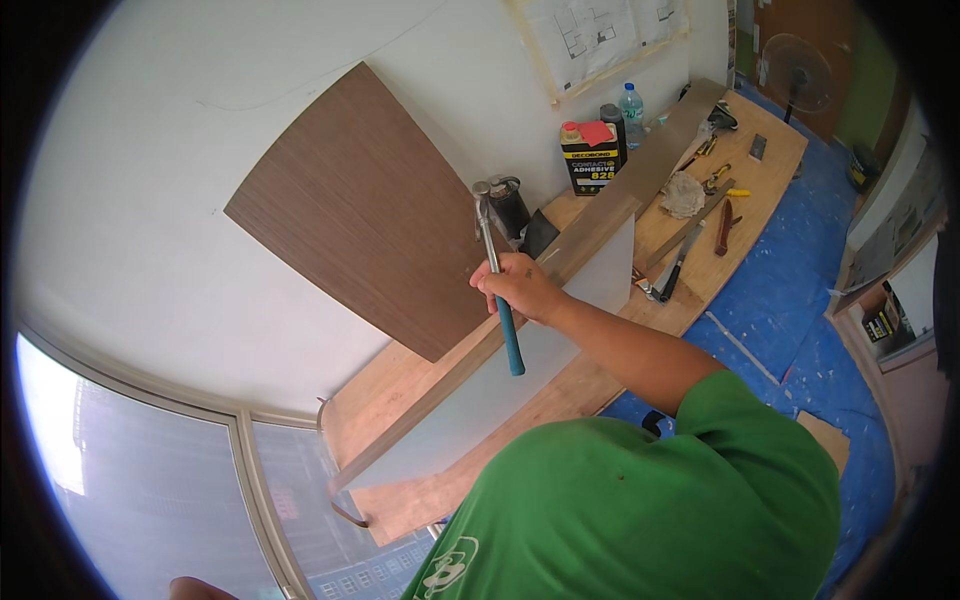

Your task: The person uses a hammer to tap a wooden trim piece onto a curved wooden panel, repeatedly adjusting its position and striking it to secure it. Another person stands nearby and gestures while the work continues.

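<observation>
White wall (150, 200) behind, brown laminate panel (370, 200) on it. Right hand (520, 288) fisted around claw hammer (497, 270), handle near-vertical, head up, beside panel's right edge. Left hand (195, 588) barely visible, grip unknown.

adhesive can (588, 156), water bottle (631, 106), standing fan (796, 72) and wall plans (600, 30) behind.

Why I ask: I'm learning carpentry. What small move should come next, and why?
Probably a light downward tap: the right hand grips the teal-handled steel claw hammer, head raised before the brown wood-grain wall panel, above the long grey board.
</observation>
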`<action>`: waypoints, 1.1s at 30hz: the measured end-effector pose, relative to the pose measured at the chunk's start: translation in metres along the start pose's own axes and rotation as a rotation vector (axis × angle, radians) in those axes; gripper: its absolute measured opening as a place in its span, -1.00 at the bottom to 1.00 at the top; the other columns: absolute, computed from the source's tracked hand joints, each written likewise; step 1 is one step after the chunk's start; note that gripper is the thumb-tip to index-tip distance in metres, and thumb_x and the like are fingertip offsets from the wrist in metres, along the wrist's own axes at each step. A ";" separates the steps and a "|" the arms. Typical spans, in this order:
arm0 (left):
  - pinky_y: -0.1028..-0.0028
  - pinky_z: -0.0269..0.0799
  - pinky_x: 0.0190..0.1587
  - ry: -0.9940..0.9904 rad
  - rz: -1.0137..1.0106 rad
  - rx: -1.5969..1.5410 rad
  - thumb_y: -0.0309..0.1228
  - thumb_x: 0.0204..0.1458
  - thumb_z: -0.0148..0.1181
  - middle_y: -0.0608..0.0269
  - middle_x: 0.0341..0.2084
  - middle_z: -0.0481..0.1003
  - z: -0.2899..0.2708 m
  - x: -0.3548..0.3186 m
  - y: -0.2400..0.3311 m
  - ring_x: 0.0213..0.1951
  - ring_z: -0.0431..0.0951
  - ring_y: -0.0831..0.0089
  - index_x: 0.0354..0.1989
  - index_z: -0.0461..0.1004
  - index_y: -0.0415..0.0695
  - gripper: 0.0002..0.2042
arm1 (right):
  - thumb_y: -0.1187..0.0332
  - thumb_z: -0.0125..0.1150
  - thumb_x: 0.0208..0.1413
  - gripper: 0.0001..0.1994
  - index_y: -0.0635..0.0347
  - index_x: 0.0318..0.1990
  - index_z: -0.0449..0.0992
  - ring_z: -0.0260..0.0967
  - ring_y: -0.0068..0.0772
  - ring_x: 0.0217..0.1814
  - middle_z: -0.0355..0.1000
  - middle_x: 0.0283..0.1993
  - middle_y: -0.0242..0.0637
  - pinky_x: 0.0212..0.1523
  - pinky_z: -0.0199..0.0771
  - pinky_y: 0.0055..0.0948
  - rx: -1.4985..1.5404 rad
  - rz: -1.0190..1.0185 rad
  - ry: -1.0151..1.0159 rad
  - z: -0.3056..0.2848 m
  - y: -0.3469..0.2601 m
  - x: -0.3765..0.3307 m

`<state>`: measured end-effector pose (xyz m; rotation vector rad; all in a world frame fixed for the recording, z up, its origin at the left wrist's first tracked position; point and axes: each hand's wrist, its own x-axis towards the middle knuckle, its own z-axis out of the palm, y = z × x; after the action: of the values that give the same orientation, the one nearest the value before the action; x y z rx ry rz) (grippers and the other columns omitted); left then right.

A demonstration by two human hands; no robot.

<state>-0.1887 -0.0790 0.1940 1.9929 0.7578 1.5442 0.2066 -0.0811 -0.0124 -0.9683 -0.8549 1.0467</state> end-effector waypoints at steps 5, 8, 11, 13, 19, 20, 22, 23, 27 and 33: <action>0.25 0.40 0.13 0.002 -0.005 0.002 -0.18 0.29 0.16 0.22 -0.22 0.61 -0.001 0.000 -0.001 0.00 0.53 0.29 -0.24 0.62 -0.06 -0.76 | 0.38 0.17 0.13 -0.74 0.47 -0.16 0.56 0.46 -0.44 -0.44 0.46 -0.41 -0.24 -0.42 0.46 -0.44 -0.016 0.001 0.004 0.000 -0.002 0.000; 0.24 0.40 0.13 0.010 -0.015 0.000 -0.18 0.29 0.15 0.21 -0.22 0.61 -0.001 -0.002 -0.003 0.00 0.53 0.27 -0.23 0.62 -0.07 -0.76 | 0.38 0.17 0.14 -0.74 0.46 -0.16 0.56 0.46 -0.44 -0.44 0.46 -0.42 -0.24 -0.42 0.46 -0.43 -0.013 -0.001 0.008 0.000 0.000 0.001; 0.23 0.40 0.13 0.021 -0.025 0.007 -0.17 0.29 0.15 0.19 -0.22 0.61 -0.002 -0.003 -0.004 0.00 0.53 0.26 -0.22 0.62 -0.07 -0.75 | 0.38 0.16 0.14 -0.74 0.46 -0.16 0.56 0.45 -0.45 -0.44 0.45 -0.43 -0.25 -0.43 0.45 -0.43 -0.002 -0.020 0.015 0.000 0.001 0.000; 0.23 0.40 0.13 0.024 -0.022 0.016 -0.16 0.29 0.15 0.19 -0.22 0.61 -0.005 -0.004 -0.003 0.00 0.53 0.25 -0.22 0.62 -0.08 -0.74 | 0.38 0.16 0.14 -0.74 0.46 -0.16 0.56 0.45 -0.45 -0.45 0.45 -0.44 -0.25 -0.43 0.44 -0.44 0.008 -0.021 0.000 0.002 0.001 0.000; 0.21 0.40 0.13 0.040 -0.027 0.033 -0.15 0.28 0.14 0.16 -0.22 0.60 -0.012 -0.008 0.001 0.00 0.53 0.22 -0.21 0.61 -0.09 -0.73 | 0.38 0.17 0.13 -0.74 0.47 -0.16 0.56 0.45 -0.45 -0.46 0.45 -0.44 -0.25 -0.45 0.43 -0.45 0.009 -0.012 0.002 0.001 0.000 0.002; 0.21 0.40 0.13 0.053 -0.026 0.038 -0.14 0.28 0.14 0.15 -0.22 0.60 -0.015 -0.007 0.003 0.00 0.53 0.21 -0.20 0.61 -0.09 -0.72 | 0.38 0.17 0.13 -0.74 0.47 -0.16 0.56 0.45 -0.45 -0.46 0.45 -0.44 -0.24 -0.45 0.43 -0.45 0.007 -0.017 -0.001 0.001 0.001 0.002; 0.20 0.40 0.13 0.058 -0.020 0.044 -0.14 0.28 0.14 0.14 -0.22 0.60 -0.019 -0.007 0.006 0.00 0.53 0.20 -0.20 0.61 -0.09 -0.72 | 0.38 0.17 0.13 -0.74 0.47 -0.17 0.56 0.45 -0.44 -0.46 0.45 -0.44 -0.24 -0.45 0.43 -0.45 0.007 -0.016 0.001 0.002 0.001 0.003; 0.20 0.40 0.13 0.059 -0.017 0.050 -0.14 0.28 0.14 0.14 -0.22 0.60 -0.021 -0.008 0.008 0.00 0.53 0.19 -0.20 0.61 -0.10 -0.72 | 0.38 0.17 0.13 -0.74 0.47 -0.18 0.56 0.45 -0.44 -0.46 0.45 -0.44 -0.24 -0.45 0.43 -0.45 0.011 -0.011 0.005 0.002 0.001 0.003; 0.19 0.40 0.13 0.060 0.004 0.081 -0.12 0.28 0.13 0.12 -0.22 0.60 -0.025 -0.009 0.014 0.00 0.53 0.17 -0.19 0.61 -0.10 -0.70 | 0.38 0.16 0.13 -0.74 0.47 -0.18 0.56 0.44 -0.45 -0.47 0.45 -0.43 -0.24 -0.45 0.44 -0.45 0.023 -0.002 0.007 0.002 -0.001 0.004; 0.18 0.40 0.13 0.072 -0.004 0.102 -0.11 0.28 0.13 0.09 -0.22 0.60 -0.027 -0.012 0.017 0.00 0.53 0.14 -0.18 0.61 -0.12 -0.69 | 0.39 0.16 0.13 -0.75 0.48 -0.19 0.57 0.44 -0.44 -0.47 0.44 -0.43 -0.23 -0.44 0.44 -0.44 0.034 -0.035 -0.021 0.000 -0.001 0.001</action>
<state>-0.2149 -0.0984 0.2039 2.0162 0.8846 1.6119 0.2075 -0.0808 -0.0116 -0.9126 -0.8658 1.0395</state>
